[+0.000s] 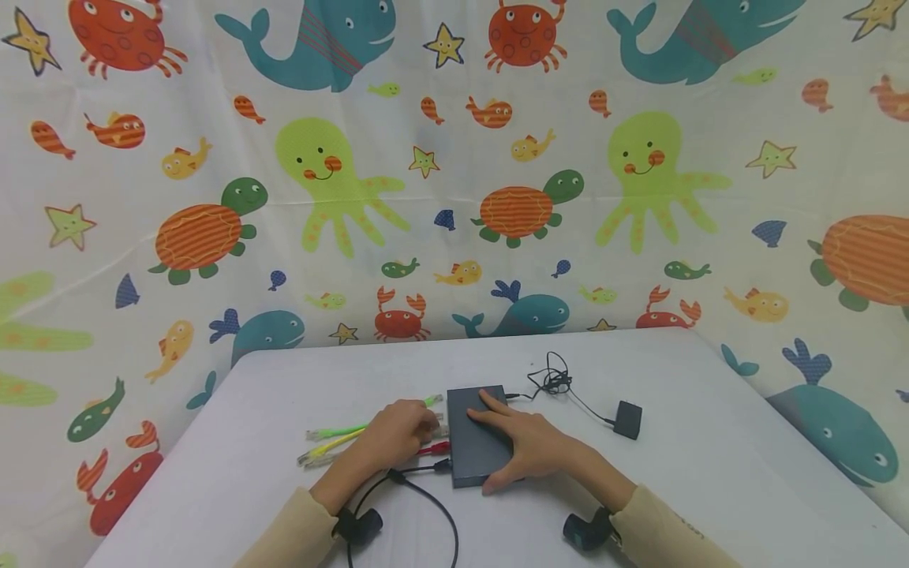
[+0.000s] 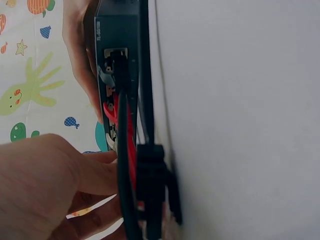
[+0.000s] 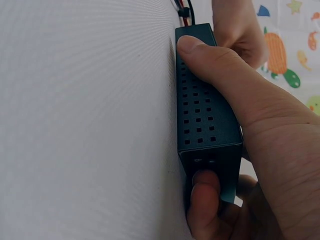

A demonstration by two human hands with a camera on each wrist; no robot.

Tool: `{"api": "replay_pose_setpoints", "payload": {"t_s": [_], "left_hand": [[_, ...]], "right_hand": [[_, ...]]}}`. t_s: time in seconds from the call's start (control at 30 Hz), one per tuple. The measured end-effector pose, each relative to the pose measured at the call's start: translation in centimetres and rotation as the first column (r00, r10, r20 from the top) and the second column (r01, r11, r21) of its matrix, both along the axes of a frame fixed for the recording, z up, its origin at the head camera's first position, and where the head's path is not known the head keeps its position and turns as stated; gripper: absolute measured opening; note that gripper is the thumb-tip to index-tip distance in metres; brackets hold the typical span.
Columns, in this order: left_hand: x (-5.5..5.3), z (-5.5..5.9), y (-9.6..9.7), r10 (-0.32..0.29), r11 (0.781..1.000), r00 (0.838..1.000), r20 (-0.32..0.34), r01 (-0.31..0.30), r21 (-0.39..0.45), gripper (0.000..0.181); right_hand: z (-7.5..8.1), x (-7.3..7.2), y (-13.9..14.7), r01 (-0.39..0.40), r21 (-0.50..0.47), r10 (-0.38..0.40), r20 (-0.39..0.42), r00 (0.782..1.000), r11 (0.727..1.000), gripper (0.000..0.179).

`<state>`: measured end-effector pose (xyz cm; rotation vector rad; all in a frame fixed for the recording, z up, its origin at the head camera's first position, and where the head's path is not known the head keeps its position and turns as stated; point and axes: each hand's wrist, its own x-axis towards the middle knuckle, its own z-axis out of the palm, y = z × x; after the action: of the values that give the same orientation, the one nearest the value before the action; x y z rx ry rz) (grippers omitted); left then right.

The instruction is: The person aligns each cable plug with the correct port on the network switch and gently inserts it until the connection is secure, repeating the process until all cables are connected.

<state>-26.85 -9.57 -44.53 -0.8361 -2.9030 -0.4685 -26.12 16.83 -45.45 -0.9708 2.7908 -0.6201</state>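
My R hand [image 1: 529, 442] has hold of the dark box [image 1: 470, 426], fingers bent round it: thumb [image 3: 220, 62] on the vented side wall, another fingertip on the end wall, w/ more fingers splayed across the top in the head view. My L hand [image 1: 398, 434] is at the box's port side, fingers curled in among the plugs, near a pale plug [image 2: 111, 141] (can't tell if they pinch it; the black cable [image 2: 123, 130] blocks my L wrist cam). The box lies flat approx. midway btwn the L and R edges of the white table [image 1: 717, 442], ports facing the L edge. The black cable and a red cable [image 1: 433, 448] both run into that port side, black one nearest the table's near edge. Under and past my L hand, a green cable [image 1: 337, 432] and a yellow cable [image 1: 334, 448] stretch toward the L edge, clear-plug ends out. From the box's far R corner a thin power cord [image 1: 556, 382] goes into a loose tangle nr the table's far edge, then on to a black adapter [image 1: 628, 420] twd the R edge. Behind the far edge hangs a sea-creature sheet [image 1: 426, 197].
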Motion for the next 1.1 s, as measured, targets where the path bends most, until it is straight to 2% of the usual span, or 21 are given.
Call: {"api": "replay_pose_setpoints", "payload": {"t_s": [0.2,0.53,1.1], "left_hand": [[0.15,-0.02,0.05,-0.007,1.000,1.000,-0.027,0.007,-0.017,0.019],[0.07,0.23,0.06,0.006,1.000,1.000,-0.001,-0.006,-0.014,0.021],[0.12,0.23,-0.02,-0.007,1.000,1.000,-0.003,0.007,-0.021,0.022]], "right_hand": [[0.02,0.05,0.00,0.005,-0.004,-0.005,0.007,1.000,1.000,0.107],[-0.17,-0.16,0.03,0.010,0.001,-0.010,0.001,1.000,1.000,0.107],[-0.27,-0.10,0.00,0.015,-0.002,-0.015,0.002,1.000,1.000,0.107]]}}
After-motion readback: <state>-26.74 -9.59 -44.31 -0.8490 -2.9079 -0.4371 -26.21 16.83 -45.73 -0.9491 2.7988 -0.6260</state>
